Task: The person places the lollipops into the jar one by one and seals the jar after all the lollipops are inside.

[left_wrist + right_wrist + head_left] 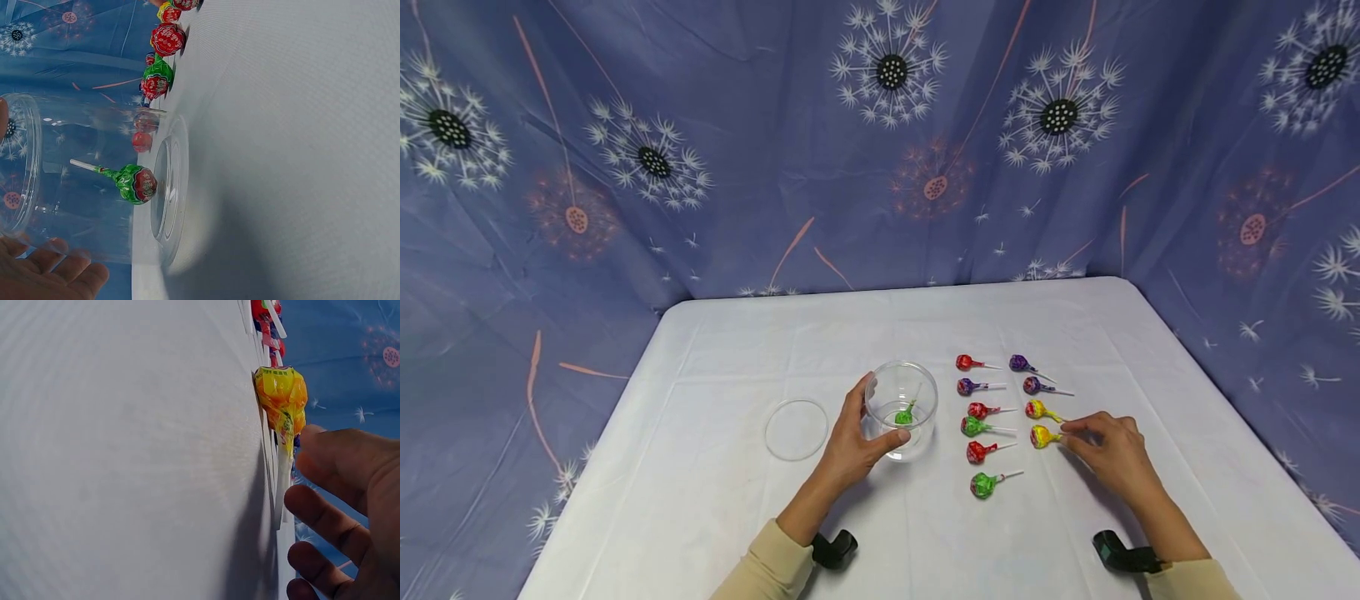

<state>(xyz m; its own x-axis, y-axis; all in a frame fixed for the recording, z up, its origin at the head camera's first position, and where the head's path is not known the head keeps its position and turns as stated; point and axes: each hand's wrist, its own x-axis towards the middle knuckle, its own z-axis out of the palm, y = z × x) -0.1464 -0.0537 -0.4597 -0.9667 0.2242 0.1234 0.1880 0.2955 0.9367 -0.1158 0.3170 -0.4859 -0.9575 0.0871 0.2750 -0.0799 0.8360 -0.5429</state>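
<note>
My left hand (853,442) grips a clear plastic jar (917,446), thumb on the near side and fingers round the far left. One green lollipop (134,183) stands in the jar, head down on the bottom, stick tilted up. My right hand (1112,454) is at the sticks of two yellow lollipops on the table. In the right wrist view its thumb and fingers are spread apart beside the stick of the nearer yellow lollipop (281,394). The farther yellow lollipop (1036,409) lies just behind it.
Left of the jar lies a clear round lid (767,433). Between the hands is a column of red, purple and green lollipops, including a green lollipop (982,485) at its near end. Two purple lollipops, one a purple lollipop (1019,363), lie beyond the yellow ones. A patterned curtain (880,208) hangs behind the white-covered table (737,350).
</note>
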